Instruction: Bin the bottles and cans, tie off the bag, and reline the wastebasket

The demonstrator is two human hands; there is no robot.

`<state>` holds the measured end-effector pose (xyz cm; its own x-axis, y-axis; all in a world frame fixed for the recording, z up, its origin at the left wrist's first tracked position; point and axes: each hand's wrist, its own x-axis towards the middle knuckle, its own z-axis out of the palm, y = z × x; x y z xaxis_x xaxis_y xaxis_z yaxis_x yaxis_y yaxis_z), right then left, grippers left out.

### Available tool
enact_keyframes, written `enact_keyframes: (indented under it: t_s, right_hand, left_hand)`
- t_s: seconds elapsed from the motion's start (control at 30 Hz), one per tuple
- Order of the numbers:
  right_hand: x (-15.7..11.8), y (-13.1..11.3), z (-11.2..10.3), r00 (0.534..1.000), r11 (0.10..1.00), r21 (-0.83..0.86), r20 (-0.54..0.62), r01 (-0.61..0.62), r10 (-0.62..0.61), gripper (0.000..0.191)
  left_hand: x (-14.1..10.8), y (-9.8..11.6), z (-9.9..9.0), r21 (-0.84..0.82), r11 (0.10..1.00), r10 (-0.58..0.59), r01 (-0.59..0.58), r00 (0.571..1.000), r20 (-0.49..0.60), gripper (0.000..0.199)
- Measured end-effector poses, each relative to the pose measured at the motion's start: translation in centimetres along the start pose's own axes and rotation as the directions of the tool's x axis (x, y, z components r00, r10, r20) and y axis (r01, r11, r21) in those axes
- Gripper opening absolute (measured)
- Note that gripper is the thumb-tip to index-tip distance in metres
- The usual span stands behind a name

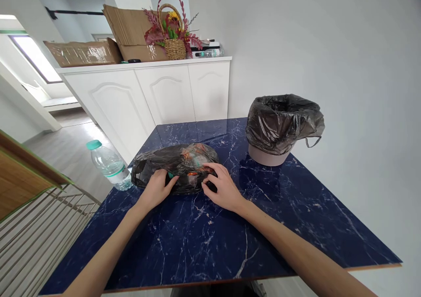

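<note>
A black, partly see-through plastic garbage bag (164,159) lies on its side on the dark blue marbled table (204,253). Orange, white and teal bits of its contents show through the thin film. My left hand (157,189) is closed on the bag's near side, the thumb on the film and the other fingertips hidden in its folds. From the right, my right hand (225,189) pinches the near edge of the same bag, thumb and fingers curled toward each other.
A clear water bottle with a teal cap (112,167) stands at the table's left edge. At the right back stands a lined trash bin (269,155). Behind the table, a white cabinet (171,88) carries cardboard boxes (87,53) and a flower basket (175,49). A metal rack (42,231) is at left.
</note>
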<state>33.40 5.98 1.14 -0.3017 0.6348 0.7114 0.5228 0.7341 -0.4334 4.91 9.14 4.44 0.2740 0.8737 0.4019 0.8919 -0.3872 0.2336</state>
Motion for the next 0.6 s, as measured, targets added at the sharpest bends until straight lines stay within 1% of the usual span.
enact_keyframes:
  t_s: [0.1, 0.17, 0.23, 0.27, 0.33, 0.37, 0.4, 0.47, 0.5, 0.53, 0.6]
  right_hand:
    - [0.0, 0.1, 0.0, 1.000, 1.000, -0.005, -0.003, -0.010, 0.010, 0.007]
    - [0.1, 0.2, 0.0, 1.000, 1.000, -0.008, -0.005, -0.016, 0.016, 0.007]
    - [0.0, 0.3, 0.0, 1.000, 1.000, -0.009, -0.003, -0.016, 0.016, 0.007]
    - [0.0, 0.4, 0.0, 1.000, 1.000, -0.010, 0.000, -0.015, 0.015, 0.007]
    - [0.0, 0.4, 0.0, 1.000, 1.000, -0.014, 0.005, -0.014, 0.014, 0.007]
    - [-0.1, 0.4, 0.0, 1.000, 1.000, -0.017, 0.008, -0.015, 0.015, 0.007]
    - [-0.1, 0.4, 0.0, 1.000, 1.000, -0.020, 0.009, -0.015, 0.015, 0.007]
    - [-0.1, 0.4, 0.0, 1.000, 1.000, -0.025, 0.011, -0.016, 0.016, 0.008]
    - [-0.1, 0.4, 0.0, 1.000, 0.999, -0.027, 0.009, -0.016, 0.016, 0.007]
    - [-0.1, 0.3, 0.0, 1.000, 0.999, -0.030, 0.007, -0.016, 0.016, 0.007]
    - [-0.1, 0.3, 0.0, 1.000, 0.999, -0.033, 0.004, -0.014, 0.014, 0.007]
  left_hand:
    - [0.6, 0.0, 0.5, -0.004, 1.000, -0.005, 0.005, 1.000, 0.007, 0.043]
    - [0.6, 0.3, 0.1, -0.010, 1.000, -0.008, 0.008, 1.000, -0.001, 0.041]
    - [0.3, 1.0, -0.9, -0.011, 1.000, -0.015, 0.015, 1.000, -0.023, 0.040]
    - [0.1, 1.4, -1.6, -0.015, 1.000, -0.021, 0.020, 0.999, -0.050, 0.040]
    - [-0.4, 2.6, -3.3, -0.047, 0.998, -0.042, 0.035, 0.989, -0.142, 0.040]
    - [-0.7, 3.2, -4.3, -0.078, 0.996, -0.062, 0.047, 0.977, -0.205, 0.041]
    - [-1.1, 3.7, -5.3, -0.116, 0.991, -0.089, 0.060, 0.959, -0.270, 0.040]
    - [-1.8, 4.4, -7.3, -0.193, 0.979, -0.146, 0.072, 0.903, -0.404, 0.039]
    - [-2.2, 4.6, -8.3, -0.222, 0.972, -0.174, 0.074, 0.864, -0.473, 0.037]
    - [-2.7, 4.7, -9.3, -0.241, 0.968, -0.198, 0.074, 0.816, -0.544, 0.036]
    - [-3.6, 4.5, -11.2, -0.247, 0.965, -0.235, 0.088, 0.704, -0.670, 0.036]
